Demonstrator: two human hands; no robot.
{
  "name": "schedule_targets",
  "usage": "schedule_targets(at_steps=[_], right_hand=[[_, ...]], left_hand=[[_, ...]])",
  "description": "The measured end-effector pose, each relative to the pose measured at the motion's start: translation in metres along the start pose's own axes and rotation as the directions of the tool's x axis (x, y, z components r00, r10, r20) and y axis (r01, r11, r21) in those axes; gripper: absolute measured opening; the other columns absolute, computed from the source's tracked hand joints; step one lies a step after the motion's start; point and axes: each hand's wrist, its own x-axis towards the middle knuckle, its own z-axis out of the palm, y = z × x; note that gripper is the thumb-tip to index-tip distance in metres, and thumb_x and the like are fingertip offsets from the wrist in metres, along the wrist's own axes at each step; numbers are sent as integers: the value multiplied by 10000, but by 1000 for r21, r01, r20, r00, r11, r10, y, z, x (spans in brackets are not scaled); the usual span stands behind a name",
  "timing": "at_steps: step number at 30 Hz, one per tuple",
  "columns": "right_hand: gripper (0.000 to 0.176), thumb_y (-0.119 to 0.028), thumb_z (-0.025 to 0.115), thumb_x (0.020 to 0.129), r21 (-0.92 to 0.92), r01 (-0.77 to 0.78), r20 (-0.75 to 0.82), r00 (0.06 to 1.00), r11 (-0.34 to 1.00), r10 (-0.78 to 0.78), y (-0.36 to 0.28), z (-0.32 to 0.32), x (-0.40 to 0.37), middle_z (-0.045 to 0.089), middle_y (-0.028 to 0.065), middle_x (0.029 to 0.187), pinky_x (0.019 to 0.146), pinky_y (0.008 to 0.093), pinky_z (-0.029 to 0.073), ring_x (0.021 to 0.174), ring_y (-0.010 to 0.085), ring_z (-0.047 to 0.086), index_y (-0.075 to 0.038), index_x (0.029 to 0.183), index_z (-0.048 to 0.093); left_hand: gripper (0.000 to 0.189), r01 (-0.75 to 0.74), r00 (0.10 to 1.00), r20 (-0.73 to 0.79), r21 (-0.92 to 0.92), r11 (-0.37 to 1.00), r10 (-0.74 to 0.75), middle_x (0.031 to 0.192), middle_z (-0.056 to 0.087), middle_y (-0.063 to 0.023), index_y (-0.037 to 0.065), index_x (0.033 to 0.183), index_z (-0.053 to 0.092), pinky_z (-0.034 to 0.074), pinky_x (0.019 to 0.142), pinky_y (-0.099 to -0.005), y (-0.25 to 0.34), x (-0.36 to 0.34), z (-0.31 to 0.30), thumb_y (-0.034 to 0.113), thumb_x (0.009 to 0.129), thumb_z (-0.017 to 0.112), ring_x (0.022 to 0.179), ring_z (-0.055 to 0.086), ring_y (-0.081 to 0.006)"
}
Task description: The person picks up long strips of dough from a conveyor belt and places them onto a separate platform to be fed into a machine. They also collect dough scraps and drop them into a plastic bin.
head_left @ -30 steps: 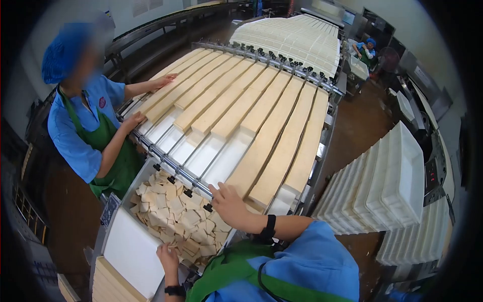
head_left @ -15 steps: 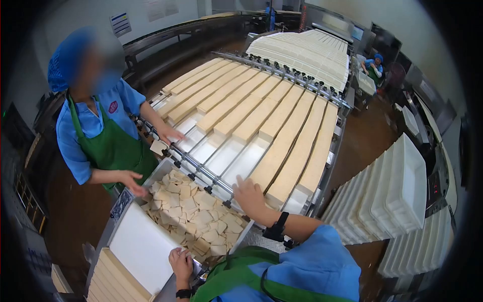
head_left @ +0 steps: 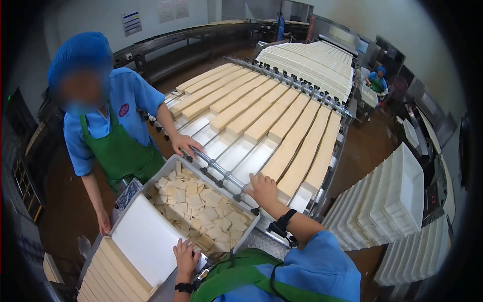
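My right hand rests at the near end of a slatted conveyor, fingers stretched out and nothing in them. Beside it lie long pale-tan blocks in parallel lanes divided by thin metal rods. White lane surface shows just beyond my fingertips. Lower down, my left hand lies with fingers apart at the edge of a smooth white board, close to the bin of scraps. That grey bin holds many flat, tan, broken pieces.
A co-worker in a green apron stands left, one hand on the conveyor's metal rail, the other by the board. Narrow tan strips line the lower left. Nested white trays stand right. Another person is farther back.
The co-worker's one hand has come down onto the rail and the other has dropped to the board's far edge. My hands stay nearly in place; the view has shifted slightly.
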Motion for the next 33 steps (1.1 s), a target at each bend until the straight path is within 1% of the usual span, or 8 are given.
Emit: schedule_targets(at_steps=[9,18,22,23,26,28,30,33], right_hand=[[652,-536,640,725,-74,-18,14,1000,997,19,0,5,0,543,101,950,691,397,423,828,263,547,-135,1218,495],[618,-517,648,715,-50,-21,-46,999,999,18,3,10,-2,556,103,997,719,384,420,861,256,551,-80,1138,535],[613,-502,664,696,-109,-91,-119,990,990,78,11,9,4,565,84,1030,858,481,369,908,264,550,-87,1129,542],[631,-518,629,738,-77,-192,33,980,978,195,7,4,5,561,85,1138,940,555,308,1018,286,533,-85,1186,529],[664,-533,533,825,-165,-248,73,962,955,262,7,45,-4,450,127,1341,1013,591,236,1208,337,434,-83,1305,452],[678,-523,426,893,-130,-147,290,940,981,179,16,46,-5,262,163,1472,1050,609,171,1334,387,264,-91,1405,318],[689,-538,371,911,-156,-100,367,918,983,152,18,44,-3,202,158,1494,1032,619,195,1360,382,203,-116,1440,240],[686,-517,374,921,-129,-64,342,934,990,105,15,43,-1,190,189,1488,1023,616,212,1358,393,189,-99,1442,218]], left_hand=[[365,-64,998,-23,29,998,65,1222,517,-107,129,1093,621,211,1015,-575,-7,-3,3,280,763,664,1263,339,-358],[362,-72,997,-29,19,997,73,1216,533,-99,109,1080,624,236,1019,-549,-10,-6,6,295,772,662,1249,379,-331],[334,-70,997,-36,23,997,70,1216,534,-97,121,1061,627,263,1019,-521,-11,-6,9,288,774,658,1243,391,-332],[313,-68,997,-36,-10,998,68,1216,534,-98,129,1056,628,273,1019,-512,-11,-7,8,276,781,649,1250,385,-334],[291,-51,998,-50,-94,994,47,1218,530,-103,125,1053,626,279,1018,-510,-14,-14,7,248,790,638,1253,384,-336],[261,-48,993,-116,-252,967,19,1198,540,-119,115,1060,620,309,1013,-490,-20,-23,5,192,811,614,1237,401,-352],[238,-59,978,-207,-388,920,-25,1156,559,-141,83,1068,611,352,997,-442,-19,-35,-5,132,838,576,1193,442,-355],[216,33,954,-229,-554,832,-191,1089,588,-168,15,1051,604,423,929,-375,-15,-59,-31,97,864,533,1058,536,-333]])
